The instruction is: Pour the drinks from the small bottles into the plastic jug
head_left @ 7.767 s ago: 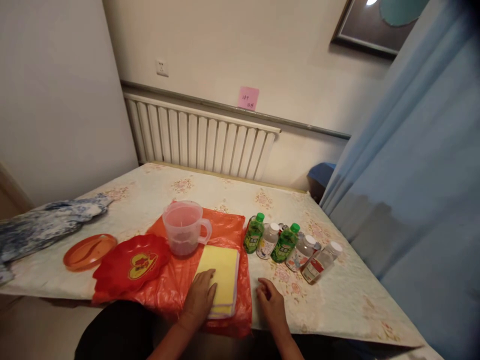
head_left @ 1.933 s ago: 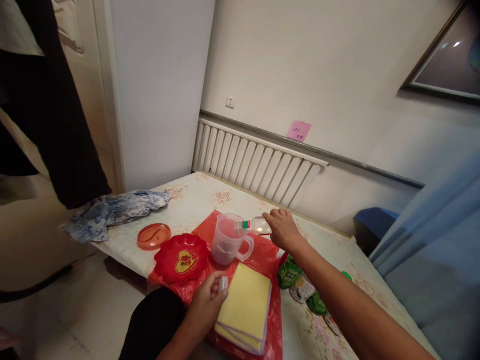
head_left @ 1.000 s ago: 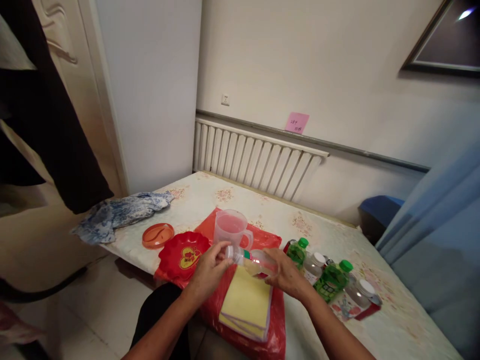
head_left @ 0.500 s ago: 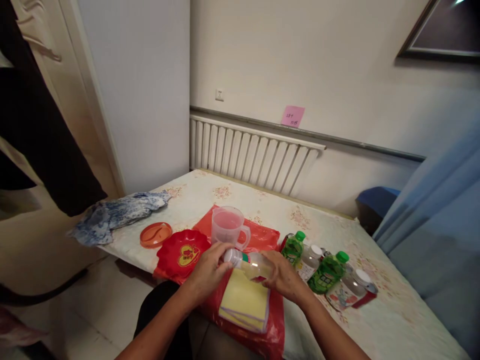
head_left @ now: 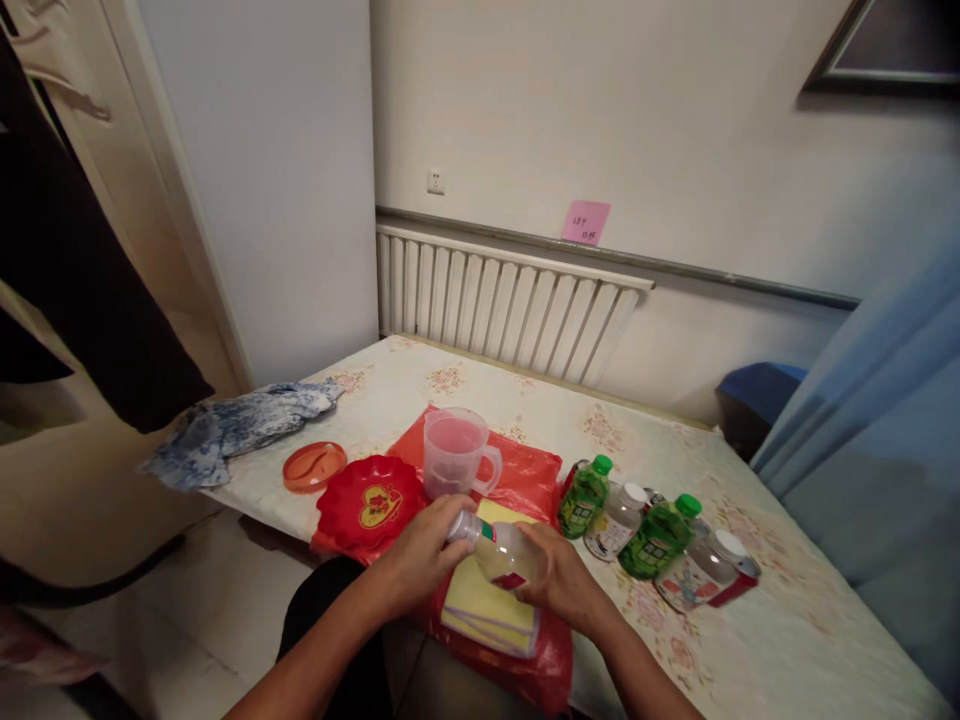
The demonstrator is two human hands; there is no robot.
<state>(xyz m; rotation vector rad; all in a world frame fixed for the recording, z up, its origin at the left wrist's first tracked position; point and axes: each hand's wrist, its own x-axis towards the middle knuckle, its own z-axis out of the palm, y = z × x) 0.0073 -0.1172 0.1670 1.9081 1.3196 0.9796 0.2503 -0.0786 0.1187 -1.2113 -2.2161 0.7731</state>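
Note:
A clear bottle (head_left: pixel 508 556) with a white cap is held tilted, nearly level, between both hands. My left hand (head_left: pixel 421 553) has its fingers closed round the cap end. My right hand (head_left: pixel 559 578) grips the bottle's base end. Beneath the bottle lies a folded yellow cloth (head_left: pixel 491 605) on a red plastic bag (head_left: pixel 551 665). Just beyond my left hand stands a translucent pitcher (head_left: pixel 455 452) with its handle to the right. Left of it sits a red scalloped plate (head_left: pixel 371 508) with a gold heart print.
To the right stand several drinks: a green bottle (head_left: pixel 583 497), a white-capped bottle (head_left: pixel 616 522), another green bottle (head_left: pixel 660 538) and a clear jar (head_left: pixel 701 572). An orange lid (head_left: pixel 314 467) and a blue patterned cloth (head_left: pixel 247 432) lie at left on the floral tablecloth (head_left: pixel 600 425).
The bottle has tilted a little more, its cap end staying up at the left. Both hands keep their hold. The camera view has shifted slightly.

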